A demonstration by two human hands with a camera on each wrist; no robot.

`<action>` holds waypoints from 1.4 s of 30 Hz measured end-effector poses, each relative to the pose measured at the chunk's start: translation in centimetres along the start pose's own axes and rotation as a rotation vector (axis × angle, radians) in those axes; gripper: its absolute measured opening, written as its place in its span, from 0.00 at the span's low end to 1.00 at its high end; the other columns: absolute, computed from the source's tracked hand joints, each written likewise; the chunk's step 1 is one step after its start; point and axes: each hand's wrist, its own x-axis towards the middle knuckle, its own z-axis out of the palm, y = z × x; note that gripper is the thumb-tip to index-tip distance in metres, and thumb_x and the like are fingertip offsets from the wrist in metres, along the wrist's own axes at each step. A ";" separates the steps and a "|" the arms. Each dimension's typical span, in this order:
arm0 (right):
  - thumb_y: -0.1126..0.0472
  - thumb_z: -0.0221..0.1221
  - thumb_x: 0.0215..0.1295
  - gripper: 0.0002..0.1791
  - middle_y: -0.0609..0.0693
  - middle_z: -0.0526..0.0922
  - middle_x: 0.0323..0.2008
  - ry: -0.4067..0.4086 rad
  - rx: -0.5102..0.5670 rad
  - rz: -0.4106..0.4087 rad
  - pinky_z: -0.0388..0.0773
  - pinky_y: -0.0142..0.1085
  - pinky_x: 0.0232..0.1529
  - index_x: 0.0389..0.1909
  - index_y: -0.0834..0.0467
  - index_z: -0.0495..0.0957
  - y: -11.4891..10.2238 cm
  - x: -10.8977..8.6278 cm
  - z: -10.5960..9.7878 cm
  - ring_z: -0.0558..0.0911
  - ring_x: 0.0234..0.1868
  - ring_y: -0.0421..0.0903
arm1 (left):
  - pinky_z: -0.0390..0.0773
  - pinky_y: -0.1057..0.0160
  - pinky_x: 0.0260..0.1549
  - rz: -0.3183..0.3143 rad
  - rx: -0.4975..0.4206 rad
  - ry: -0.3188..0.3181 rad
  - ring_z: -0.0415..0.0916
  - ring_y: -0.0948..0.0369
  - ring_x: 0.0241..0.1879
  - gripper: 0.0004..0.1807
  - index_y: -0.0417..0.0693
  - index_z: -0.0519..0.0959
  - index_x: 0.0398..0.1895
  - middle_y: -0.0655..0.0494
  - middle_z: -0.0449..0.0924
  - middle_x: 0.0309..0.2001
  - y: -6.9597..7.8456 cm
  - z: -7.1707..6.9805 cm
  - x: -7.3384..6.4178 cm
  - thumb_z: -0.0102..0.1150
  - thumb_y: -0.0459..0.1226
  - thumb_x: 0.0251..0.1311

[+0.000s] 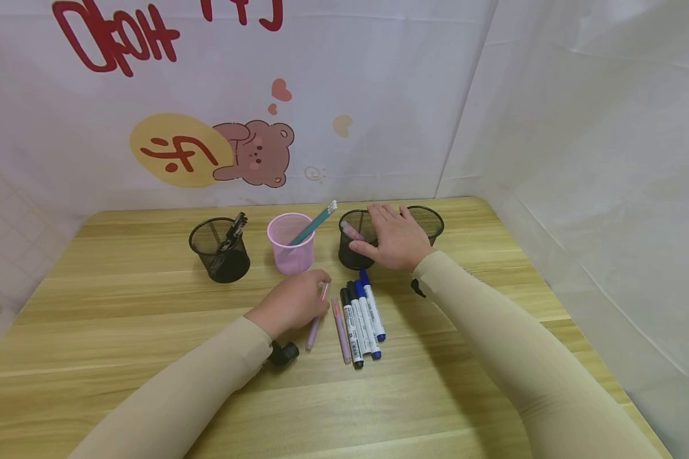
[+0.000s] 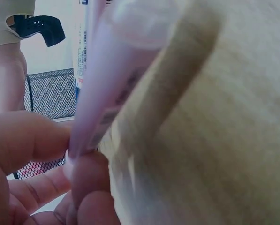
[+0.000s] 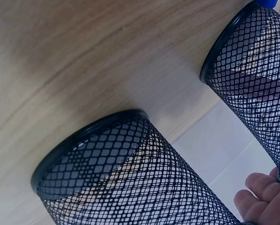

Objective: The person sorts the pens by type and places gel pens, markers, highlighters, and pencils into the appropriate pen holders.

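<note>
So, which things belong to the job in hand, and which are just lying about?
Likely the job:
lilac tubular plastic pen, pinched by the left hand
matching loose pen
white cylindrical markers, black- and blue-capped
pink round mesh cup holding teal pencils
black round mesh cups

Likely just background:
white bear-print cloth
wooden table

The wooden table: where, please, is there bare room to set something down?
The table is bare between the leftmost black cup, left sleeve and left edge; also between the left sleeve and right sleeve, nearer than the markers. A narrower patch lies right of the right sleeve. Crowded: around the left hand, pink pens and markers.
</note>
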 end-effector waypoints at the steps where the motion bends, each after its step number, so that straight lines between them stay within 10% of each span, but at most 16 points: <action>1: 0.21 0.42 0.72 0.57 0.58 0.57 0.83 0.000 0.000 0.000 0.44 0.61 0.84 0.84 0.62 0.51 0.0 0.0 0.0 0.56 0.85 0.56 | 0.83 0.53 0.46 -0.001 -0.010 0.000 0.79 0.56 0.38 0.28 0.48 0.77 0.70 0.54 0.85 0.40 0.0 0.0 0.0 0.66 0.39 0.66; 10: 0.20 0.43 0.71 0.58 0.57 0.57 0.84 -0.006 -0.003 0.002 0.44 0.60 0.84 0.84 0.62 0.51 0.0 0.0 -0.1 0.56 0.85 0.56 | 0.78 0.62 0.24 -0.047 -0.144 -0.008 0.78 0.58 0.26 0.28 0.52 0.74 0.72 0.55 0.81 0.33 0.1 -0.5 0.2 0.65 0.39 0.69; 42: 0.22 0.44 0.72 0.57 0.58 0.57 0.83 -0.005 0.005 0.016 0.44 0.60 0.84 0.84 0.62 0.51 -0.3 -0.1 -0.2 0.56 0.84 0.57 | 0.83 0.60 0.38 0.071 -0.334 0.280 0.82 0.58 0.37 0.27 0.52 0.75 0.71 0.54 0.85 0.41 0.4 -1.4 0.3 0.67 0.40 0.69</action>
